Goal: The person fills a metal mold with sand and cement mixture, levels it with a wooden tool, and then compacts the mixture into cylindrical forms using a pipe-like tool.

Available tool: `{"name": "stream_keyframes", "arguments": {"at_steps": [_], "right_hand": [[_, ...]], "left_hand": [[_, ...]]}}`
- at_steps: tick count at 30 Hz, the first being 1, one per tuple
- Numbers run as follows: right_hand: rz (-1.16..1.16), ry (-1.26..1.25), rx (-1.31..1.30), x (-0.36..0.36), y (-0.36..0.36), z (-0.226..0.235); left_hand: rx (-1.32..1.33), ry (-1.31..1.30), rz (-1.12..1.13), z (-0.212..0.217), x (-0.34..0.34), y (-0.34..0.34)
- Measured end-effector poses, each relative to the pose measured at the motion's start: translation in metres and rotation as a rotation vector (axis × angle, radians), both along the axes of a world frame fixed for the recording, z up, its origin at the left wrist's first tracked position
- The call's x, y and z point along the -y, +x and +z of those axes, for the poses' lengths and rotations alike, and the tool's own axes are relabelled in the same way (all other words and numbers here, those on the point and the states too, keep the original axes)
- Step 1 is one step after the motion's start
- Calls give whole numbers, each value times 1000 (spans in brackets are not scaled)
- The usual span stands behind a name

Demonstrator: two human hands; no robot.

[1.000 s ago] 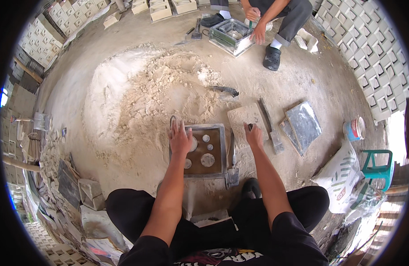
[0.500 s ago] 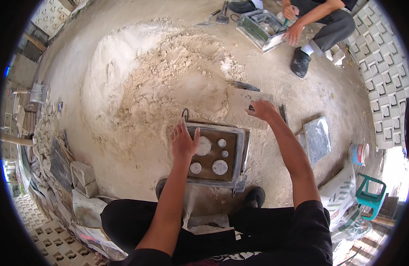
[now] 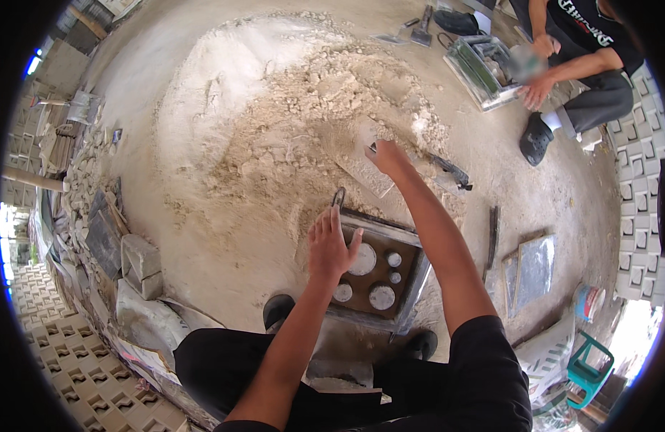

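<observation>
Between my feet lies a rectangular metal mould (image 3: 406,322), with a brown inner face and several round pale discs (image 3: 382,297) of different sizes. My left hand (image 3: 331,245) rests on its upper left corner, palm down with thumb apart, beside a metal loop (image 3: 338,196). Beyond the mould, my right hand (image 3: 390,158) is closed around the dark handle of a flat, dusty rectangular trowel (image 3: 370,176). The trowel's plate lies tilted at the near edge of a heap of pale powder (image 3: 303,108). My fingers partly hide the handle.
A dark tool (image 3: 451,173) and dark bar (image 3: 493,237) lie right of the heap, near flat grey slabs (image 3: 534,270). Farther right are a bucket (image 3: 585,302) and green stool (image 3: 590,369). At the upper right a co-worker handles a box-shaped mould (image 3: 483,72).
My right hand has carried the trowel forward and left, into the powder's edge, uncovering the dark tool. My left hand stays on the mould's corner. The view has shifted and turned.
</observation>
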State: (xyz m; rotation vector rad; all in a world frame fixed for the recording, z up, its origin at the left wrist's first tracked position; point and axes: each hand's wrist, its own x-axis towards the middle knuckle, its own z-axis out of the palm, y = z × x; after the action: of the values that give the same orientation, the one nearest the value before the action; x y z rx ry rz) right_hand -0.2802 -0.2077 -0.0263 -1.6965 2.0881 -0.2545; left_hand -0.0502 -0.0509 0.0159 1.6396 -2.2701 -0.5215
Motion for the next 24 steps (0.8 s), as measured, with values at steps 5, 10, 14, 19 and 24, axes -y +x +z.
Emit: {"name": "stream_keyframes", "arguments": {"at_steps": [5, 10, 14, 19, 24], "right_hand": [[-57, 63, 21, 49, 34, -3], [-102, 29, 85, 62, 45, -9], [-71, -12, 123, 42, 32, 2], [-67, -68, 67, 1, 17, 20], [-114, -90, 96, -37, -1, 35]], "left_hand": [[11, -21, -10, -1, -1, 3], [-17, 11, -9, 0, 3, 2], [-1, 38, 7, 2, -2, 1], [3, 60, 23, -2, 0, 3], [17, 40, 27, -4, -4, 2]]}}
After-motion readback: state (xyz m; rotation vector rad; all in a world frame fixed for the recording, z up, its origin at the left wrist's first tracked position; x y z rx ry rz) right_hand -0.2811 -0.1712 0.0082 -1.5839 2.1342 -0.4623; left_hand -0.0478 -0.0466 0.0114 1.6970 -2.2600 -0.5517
